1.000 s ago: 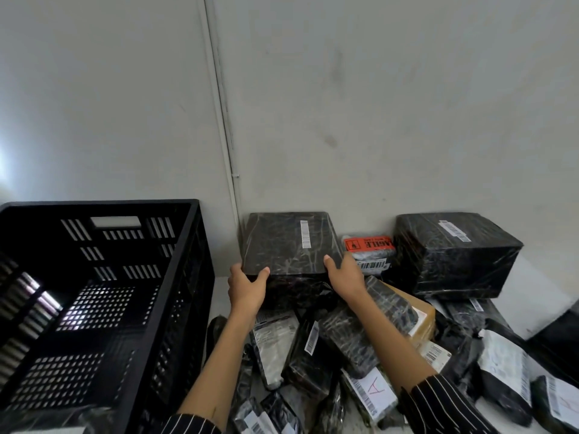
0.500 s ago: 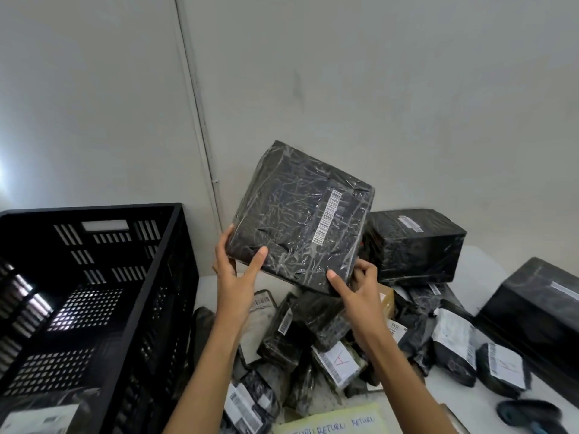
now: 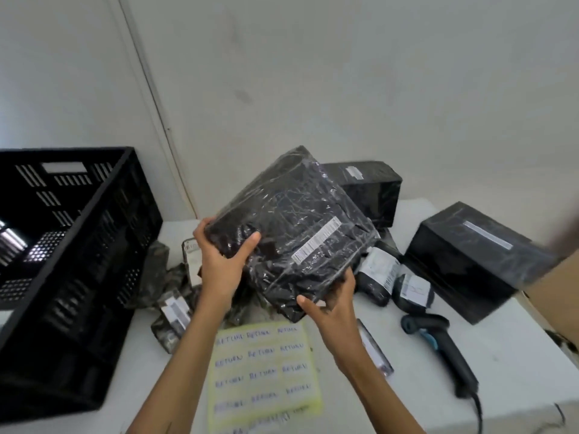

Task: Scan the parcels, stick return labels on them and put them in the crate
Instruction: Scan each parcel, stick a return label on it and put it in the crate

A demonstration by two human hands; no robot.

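Parcel (image 3: 291, 227) — glossy, crinkled black plastic wrap; crate (image 3: 78, 245) — matt black perforated plastic.

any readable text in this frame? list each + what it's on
"RETURN": handwritten, repeated in rows on the yellow label sheet.
Barcode strip on the held parcel: too blurred to read.
White labels on the small parcels to its right: blurred, unreadable.
Strip label on the right-hand box: unreadable.

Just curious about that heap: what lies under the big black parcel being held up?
Under the held parcel, small wrapped parcels lie heaped on the white table, with the return-label sheet nearer. The parcel hides the heap's middle.
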